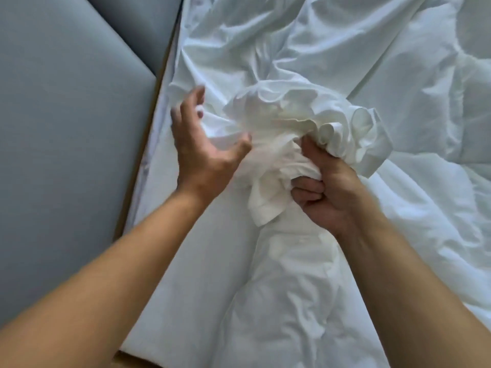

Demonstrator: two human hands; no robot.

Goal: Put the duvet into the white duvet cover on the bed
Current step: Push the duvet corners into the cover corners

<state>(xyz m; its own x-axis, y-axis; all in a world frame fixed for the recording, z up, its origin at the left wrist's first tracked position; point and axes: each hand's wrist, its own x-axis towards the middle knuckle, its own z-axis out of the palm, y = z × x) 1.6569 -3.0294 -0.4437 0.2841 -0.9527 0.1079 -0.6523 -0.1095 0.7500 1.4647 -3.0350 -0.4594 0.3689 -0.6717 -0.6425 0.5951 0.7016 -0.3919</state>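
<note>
A white duvet cover (287,120) lies bunched and gathered in the middle of the bed. My right hand (326,192) grips a thick gathered bunch of it, fingers curled tight round the fabric. My left hand (199,144) hovers just left of the bunch with fingers spread and loosely bent, blurred, holding nothing. The puffy white duvet (438,128) spreads over the right side of the bed, partly under the cover's folds. Where cover ends and duvet begins is hard to tell in places.
The mattress with its white sheet (202,261) runs along the left under my arms. Grey padded wall panels (74,128) stand beside the bed's left edge, with a narrow wooden bed frame strip (148,155) between them.
</note>
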